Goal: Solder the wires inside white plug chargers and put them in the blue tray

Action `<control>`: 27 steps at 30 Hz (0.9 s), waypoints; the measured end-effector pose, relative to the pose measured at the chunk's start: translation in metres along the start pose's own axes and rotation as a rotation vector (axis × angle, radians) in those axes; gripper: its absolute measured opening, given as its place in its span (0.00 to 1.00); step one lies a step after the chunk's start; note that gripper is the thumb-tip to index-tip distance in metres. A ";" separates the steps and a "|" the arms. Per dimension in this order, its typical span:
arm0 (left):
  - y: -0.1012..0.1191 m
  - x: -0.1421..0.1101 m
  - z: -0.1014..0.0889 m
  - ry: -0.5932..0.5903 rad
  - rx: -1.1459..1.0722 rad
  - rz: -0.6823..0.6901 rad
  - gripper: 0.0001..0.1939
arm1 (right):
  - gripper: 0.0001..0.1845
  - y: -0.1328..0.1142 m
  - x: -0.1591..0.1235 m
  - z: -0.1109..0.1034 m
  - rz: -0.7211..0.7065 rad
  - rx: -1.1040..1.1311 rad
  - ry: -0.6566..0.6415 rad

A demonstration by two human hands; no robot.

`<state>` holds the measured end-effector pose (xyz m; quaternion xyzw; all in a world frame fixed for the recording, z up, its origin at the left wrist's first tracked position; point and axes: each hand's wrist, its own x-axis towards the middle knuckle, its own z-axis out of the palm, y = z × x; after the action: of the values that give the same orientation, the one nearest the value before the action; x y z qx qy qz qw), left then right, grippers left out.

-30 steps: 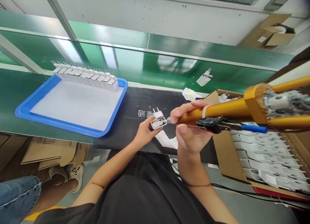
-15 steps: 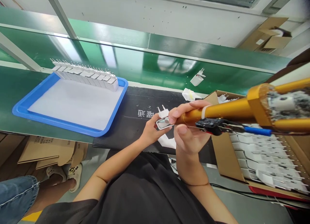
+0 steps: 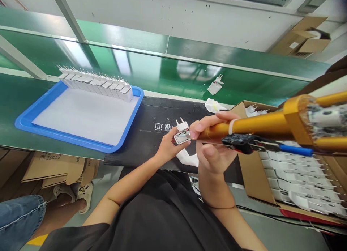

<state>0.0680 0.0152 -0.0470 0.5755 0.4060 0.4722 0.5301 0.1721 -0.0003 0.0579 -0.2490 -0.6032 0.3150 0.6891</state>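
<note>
My left hand pinches a white two-pin plug charger between thumb and fingers, its pins pointing up and away and its open side towards me. Wrapped around a gold-coloured tubular tool is my right hand. The tool's front end is at the charger's open side; whether it touches the inside cannot be made out. A small black switch with a blue-sleeved wire is fixed along the tool. Beneath the hands, a white piece of paper or cloth lies on the black mat.
On the left, a blue tray with a white sheet holds a row of white chargers. A cardboard box of charger parts stands right. One charger and a crumpled white wad lie behind. Someone's legs show lower left.
The tool and my right hand have shifted slightly to the right, and more of the charger's inside shows. My left hand keeps its hold on the charger.
</note>
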 end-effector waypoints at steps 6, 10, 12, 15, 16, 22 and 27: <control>-0.005 0.003 -0.030 0.017 0.108 -0.103 0.24 | 0.25 0.002 -0.003 -0.014 -0.002 0.016 0.087; -0.005 0.012 -0.052 -0.035 0.200 -0.087 0.24 | 0.21 0.016 -0.001 -0.042 -0.071 -0.123 0.187; 0.000 0.022 -0.060 -0.050 0.241 -0.065 0.24 | 0.22 0.026 0.001 -0.064 -0.056 -0.285 0.251; 0.008 0.040 -0.065 -0.057 0.322 -0.076 0.25 | 0.26 0.042 0.005 -0.103 0.036 -0.525 0.311; 0.010 0.045 -0.065 -0.063 0.349 -0.088 0.25 | 0.29 0.047 0.008 -0.115 0.062 -0.574 0.312; 0.000 0.060 -0.062 -0.085 0.355 -0.135 0.26 | 0.35 0.075 0.033 -0.170 0.094 -0.698 0.320; -0.014 0.055 -0.064 -0.045 0.280 -0.141 0.26 | 0.31 0.077 0.035 -0.179 0.043 -0.933 0.428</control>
<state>0.0181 0.0844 -0.0557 0.6242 0.4955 0.3596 0.4854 0.3415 0.0839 -0.0009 -0.6014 -0.5197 -0.0314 0.6060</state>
